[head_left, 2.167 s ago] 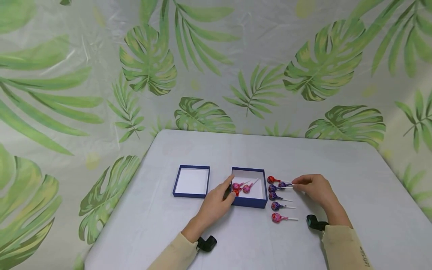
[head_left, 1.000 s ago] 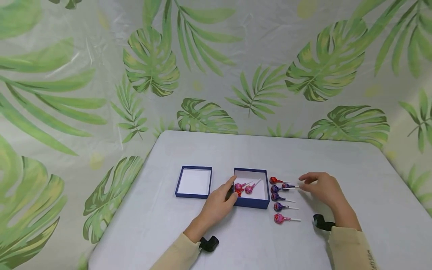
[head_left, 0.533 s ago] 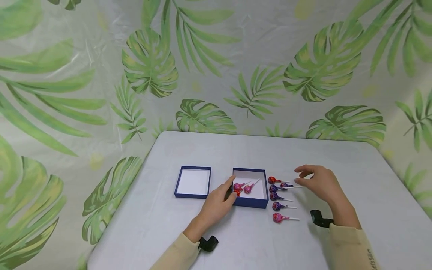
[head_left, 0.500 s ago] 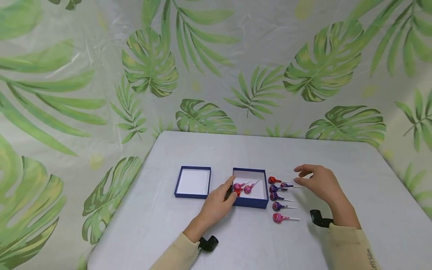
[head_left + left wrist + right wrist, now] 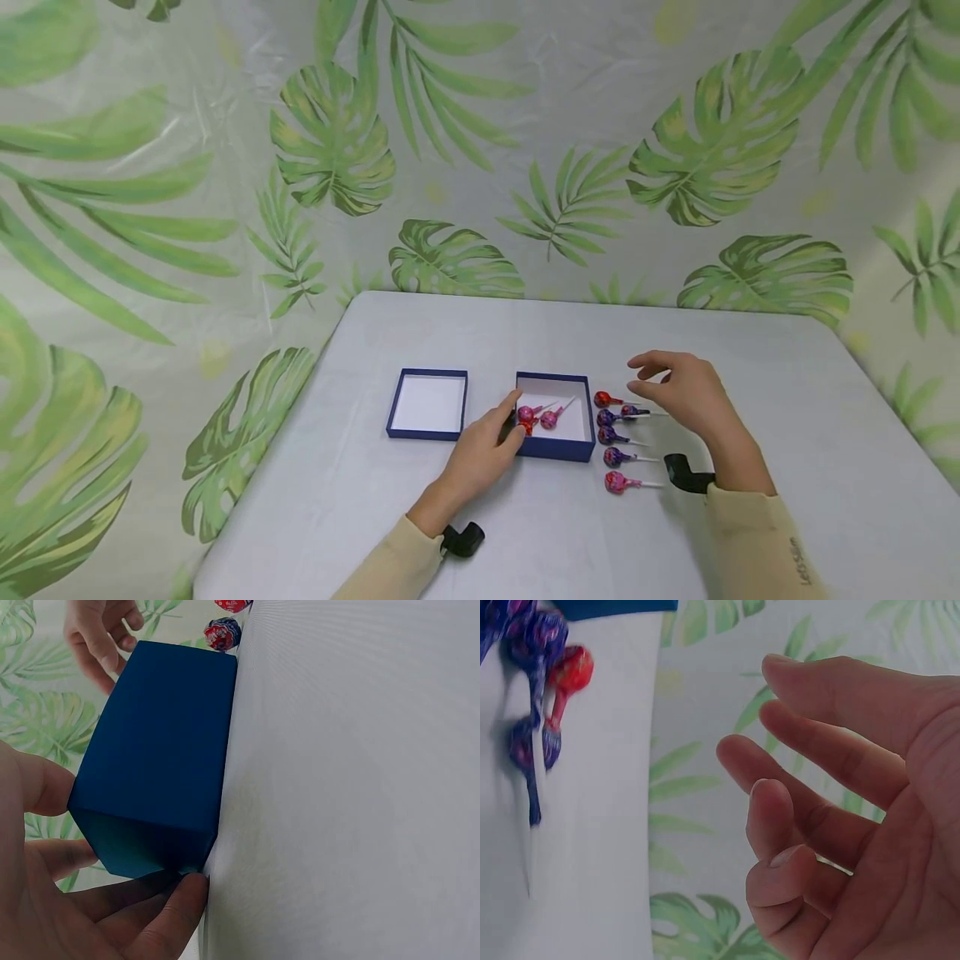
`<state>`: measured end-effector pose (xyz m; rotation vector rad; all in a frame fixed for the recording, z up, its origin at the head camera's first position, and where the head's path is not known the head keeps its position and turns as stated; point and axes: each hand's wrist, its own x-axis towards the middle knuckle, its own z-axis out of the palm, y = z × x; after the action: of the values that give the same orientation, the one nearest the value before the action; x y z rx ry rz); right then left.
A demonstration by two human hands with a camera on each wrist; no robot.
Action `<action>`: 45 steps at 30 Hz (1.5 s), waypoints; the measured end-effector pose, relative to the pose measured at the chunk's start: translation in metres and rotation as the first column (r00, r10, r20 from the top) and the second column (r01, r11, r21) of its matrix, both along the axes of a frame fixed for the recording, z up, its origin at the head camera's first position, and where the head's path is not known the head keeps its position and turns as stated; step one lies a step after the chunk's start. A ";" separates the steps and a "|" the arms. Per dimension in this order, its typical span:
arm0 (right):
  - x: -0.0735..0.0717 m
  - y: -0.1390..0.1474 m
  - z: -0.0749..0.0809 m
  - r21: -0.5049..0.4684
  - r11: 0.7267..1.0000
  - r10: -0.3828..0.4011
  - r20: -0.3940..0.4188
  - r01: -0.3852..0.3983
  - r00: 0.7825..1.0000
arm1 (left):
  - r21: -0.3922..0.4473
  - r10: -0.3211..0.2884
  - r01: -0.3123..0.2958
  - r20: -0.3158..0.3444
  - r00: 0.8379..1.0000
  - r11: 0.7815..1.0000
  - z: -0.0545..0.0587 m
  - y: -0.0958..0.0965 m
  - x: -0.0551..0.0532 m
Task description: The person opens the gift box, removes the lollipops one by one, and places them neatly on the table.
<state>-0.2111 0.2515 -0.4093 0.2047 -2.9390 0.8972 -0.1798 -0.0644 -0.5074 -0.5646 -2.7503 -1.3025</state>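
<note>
In the head view, a blue box (image 5: 557,449) with a white inside stands on the table. Two pink lollipops (image 5: 550,419) and a red lollipop (image 5: 527,427) lie inside it. My left hand (image 5: 480,450) holds the box at its near left corner; the left wrist view has thumb and fingers around the blue wall (image 5: 161,735). Right of the box lie a red lollipop (image 5: 603,399), several purple lollipops (image 5: 613,456) and a pink lollipop (image 5: 617,482), sticks pointing right. My right hand (image 5: 682,392) hovers above the upper ones, fingers loosely bent, nothing between them.
A shallow blue-edged lid (image 5: 424,435) with a white inside lies left of the box. The table (image 5: 315,508) has a white cover, and a leaf-patterned curtain (image 5: 450,150) hangs behind it. Each wrist carries a black camera.
The right hand has let go of a purple lollipop's stick, risen and moved left toward the box. That lollipop lies across another one. The left hand stays at the box.
</note>
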 end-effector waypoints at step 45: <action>-0.007 -0.113 -0.026 0.127 0.973 0.180 0.099 -0.192 0.979 | -0.018 0.003 -0.004 -0.008 1.000 1.000 0.001 0.000 0.000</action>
<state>-0.2185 0.1388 -0.4358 0.4682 -3.1054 0.7423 -0.1797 -0.0639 -0.5068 -0.5647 -2.7584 -1.2727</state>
